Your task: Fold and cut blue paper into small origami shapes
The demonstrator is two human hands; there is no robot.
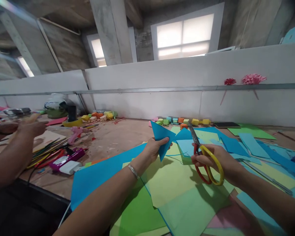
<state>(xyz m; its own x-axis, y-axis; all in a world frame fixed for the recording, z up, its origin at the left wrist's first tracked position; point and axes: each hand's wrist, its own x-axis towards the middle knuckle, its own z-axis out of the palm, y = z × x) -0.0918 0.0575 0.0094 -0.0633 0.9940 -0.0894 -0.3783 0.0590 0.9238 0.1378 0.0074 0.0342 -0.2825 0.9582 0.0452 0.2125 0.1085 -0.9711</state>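
My left hand pinches a folded piece of blue paper, held up above the table. A silver bracelet sits on that wrist. My right hand grips scissors with one red and one yellow handle. Their blades point up and away, just to the right of the blue paper, beside a lighter blue piece. Under both hands lie overlapping sheets of blue, light green and green paper.
Another person's arm and hand reach in at the left. Pencils and a purple tool lie near it. Small coloured paper boxes line the white back wall. Blue offcuts cover the right side. Pink paper flowers hang on the wall.
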